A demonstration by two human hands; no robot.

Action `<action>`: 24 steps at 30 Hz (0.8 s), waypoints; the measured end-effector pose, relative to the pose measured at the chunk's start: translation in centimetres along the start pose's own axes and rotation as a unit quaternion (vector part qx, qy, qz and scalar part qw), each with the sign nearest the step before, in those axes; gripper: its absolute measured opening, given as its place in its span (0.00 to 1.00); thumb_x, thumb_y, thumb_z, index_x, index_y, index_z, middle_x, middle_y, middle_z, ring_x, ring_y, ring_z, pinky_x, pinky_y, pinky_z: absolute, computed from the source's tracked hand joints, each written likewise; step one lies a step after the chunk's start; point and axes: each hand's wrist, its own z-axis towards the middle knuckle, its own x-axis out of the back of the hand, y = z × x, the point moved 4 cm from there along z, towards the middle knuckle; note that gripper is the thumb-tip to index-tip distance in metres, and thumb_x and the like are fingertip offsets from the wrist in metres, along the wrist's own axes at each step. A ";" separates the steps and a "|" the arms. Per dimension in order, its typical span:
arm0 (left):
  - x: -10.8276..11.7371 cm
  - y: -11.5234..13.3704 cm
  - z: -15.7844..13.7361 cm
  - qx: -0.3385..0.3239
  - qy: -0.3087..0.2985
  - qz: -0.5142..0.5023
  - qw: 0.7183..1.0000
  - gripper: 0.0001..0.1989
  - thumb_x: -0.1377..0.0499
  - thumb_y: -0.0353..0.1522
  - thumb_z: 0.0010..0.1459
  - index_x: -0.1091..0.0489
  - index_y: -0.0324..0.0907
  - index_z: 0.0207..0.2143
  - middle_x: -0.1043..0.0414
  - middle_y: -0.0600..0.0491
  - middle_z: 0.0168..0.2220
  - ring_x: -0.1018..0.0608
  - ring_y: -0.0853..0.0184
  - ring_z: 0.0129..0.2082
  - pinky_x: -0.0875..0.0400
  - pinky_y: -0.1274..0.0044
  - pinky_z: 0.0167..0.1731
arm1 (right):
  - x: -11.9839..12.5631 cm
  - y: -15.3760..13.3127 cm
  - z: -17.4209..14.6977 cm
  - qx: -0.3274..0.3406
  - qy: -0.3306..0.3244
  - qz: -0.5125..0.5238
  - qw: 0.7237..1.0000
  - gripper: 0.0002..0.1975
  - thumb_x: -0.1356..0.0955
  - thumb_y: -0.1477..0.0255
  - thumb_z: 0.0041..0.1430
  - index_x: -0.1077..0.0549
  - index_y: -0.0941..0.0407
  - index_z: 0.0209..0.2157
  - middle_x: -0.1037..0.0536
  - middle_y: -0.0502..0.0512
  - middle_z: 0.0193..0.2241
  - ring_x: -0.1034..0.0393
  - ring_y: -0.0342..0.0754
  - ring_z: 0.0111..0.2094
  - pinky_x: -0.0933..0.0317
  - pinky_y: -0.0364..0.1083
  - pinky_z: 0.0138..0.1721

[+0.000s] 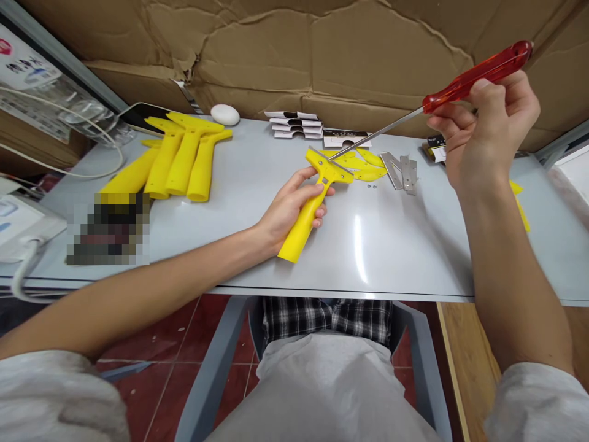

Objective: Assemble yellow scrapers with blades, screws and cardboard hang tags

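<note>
My left hand is closed around a yellow plastic scraper, its wide head tilted up and away from me. My right hand grips the red handle of a screwdriver. The screwdriver's long metal shaft slants down to the left, and its tip meets the scraper head near a screw. Behind the scraper lie yellow plastic pieces and metal blades. Two tiny screws rest on the table in front of those pieces.
Several yellow scrapers lie at the left of the grey table. Small stacked boxes and a white egg-shaped object stand along the cardboard at the back. A plastic bottle and cables are at far left.
</note>
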 end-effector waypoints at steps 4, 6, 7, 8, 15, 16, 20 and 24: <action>0.1 -0.1 0.0 -0.001 -0.004 0.001 1.000 0.27 0.32 0.25 0.67 0.30 0.47 0.66 0.18 0.56 0.41 0.26 0.75 0.22 0.34 0.84 0.19 | 0.0 0.6 0.4 0.009 0.009 0.012 1.000 0.26 0.19 0.42 0.51 0.26 0.37 0.44 0.19 0.46 0.45 0.20 0.53 0.50 0.22 0.62 0.49; 0.2 -0.1 0.1 -0.003 -0.006 0.001 1.000 0.27 0.31 0.26 0.66 0.30 0.47 0.65 0.18 0.56 0.41 0.26 0.75 0.22 0.34 0.83 0.19 | 0.0 0.8 0.5 0.014 0.016 0.006 1.000 0.24 0.20 0.42 0.52 0.26 0.37 0.43 0.18 0.46 0.46 0.21 0.54 0.48 0.23 0.64 0.49; 0.2 -0.2 0.1 -0.004 -0.006 0.001 1.000 0.28 0.31 0.26 0.66 0.29 0.47 0.65 0.18 0.56 0.41 0.25 0.75 0.22 0.34 0.83 0.19 | 0.0 0.8 0.5 0.015 0.016 0.000 1.000 0.24 0.20 0.42 0.52 0.26 0.37 0.43 0.18 0.46 0.47 0.21 0.55 0.47 0.23 0.65 0.49; 0.3 -0.2 0.1 -0.006 -0.006 0.001 1.000 0.28 0.30 0.26 0.65 0.29 0.47 0.65 0.18 0.56 0.42 0.25 0.75 0.23 0.34 0.83 0.20 | -0.1 0.8 0.5 0.016 0.015 -0.005 1.000 0.24 0.20 0.41 0.52 0.25 0.36 0.43 0.18 0.46 0.46 0.20 0.56 0.48 0.23 0.65 0.49; 0.2 -0.2 0.0 -0.005 -0.003 -0.001 1.000 0.28 0.30 0.25 0.66 0.29 0.47 0.66 0.18 0.55 0.42 0.25 0.75 0.22 0.33 0.83 0.19 | -0.3 0.7 0.4 0.016 0.016 0.001 1.000 0.25 0.20 0.43 0.52 0.26 0.38 0.44 0.18 0.46 0.47 0.21 0.54 0.47 0.22 0.63 0.49; 0.2 -0.2 0.0 -0.004 -0.003 -0.001 1.000 0.28 0.30 0.25 0.66 0.29 0.47 0.66 0.18 0.55 0.42 0.25 0.75 0.22 0.33 0.83 0.19 | -0.3 0.7 0.3 0.017 0.011 -0.001 1.000 0.25 0.20 0.43 0.53 0.26 0.38 0.44 0.18 0.46 0.48 0.21 0.54 0.47 0.23 0.63 0.49; 0.1 -0.1 0.0 -0.004 0.001 0.001 1.000 0.27 0.32 0.24 0.67 0.30 0.46 0.65 0.18 0.55 0.41 0.25 0.75 0.21 0.34 0.83 0.19 | -0.7 0.4 0.0 0.013 0.008 0.006 1.000 0.24 0.20 0.45 0.54 0.27 0.40 0.45 0.19 0.47 0.47 0.20 0.53 0.47 0.22 0.62 0.49; 0.0 -0.1 -0.1 -0.006 0.000 0.007 1.000 0.27 0.31 0.25 0.66 0.29 0.47 0.65 0.18 0.55 0.41 0.25 0.75 0.22 0.33 0.83 0.19 | -1.1 -0.2 -0.4 0.023 0.022 -0.013 0.999 0.26 0.20 0.44 0.55 0.29 0.40 0.46 0.20 0.47 0.45 0.18 0.53 0.46 0.22 0.60 0.44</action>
